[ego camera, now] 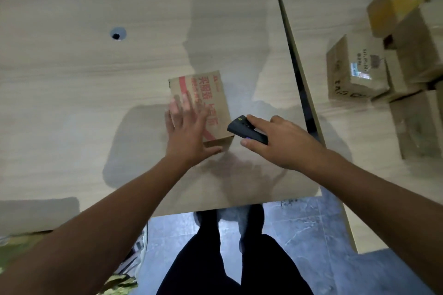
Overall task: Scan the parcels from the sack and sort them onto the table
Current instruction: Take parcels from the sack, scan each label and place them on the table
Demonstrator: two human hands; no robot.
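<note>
Evidently scanning: the left hand [189, 127] lies flat-fingered on the parcel [203, 105]; the right hand [282, 141], just right, grips the scanner [242, 128], which needs aiming at a label.

Left hand [189, 128] flat, right hand [284, 142] curled

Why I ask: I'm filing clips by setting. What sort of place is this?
Probably a parcel-sorting workroom: the right hand holds a black scanner, the left hand rests on a red-printed cardboard parcel on a wood-grain table, and more cardboard boxes sit nearby.
</note>
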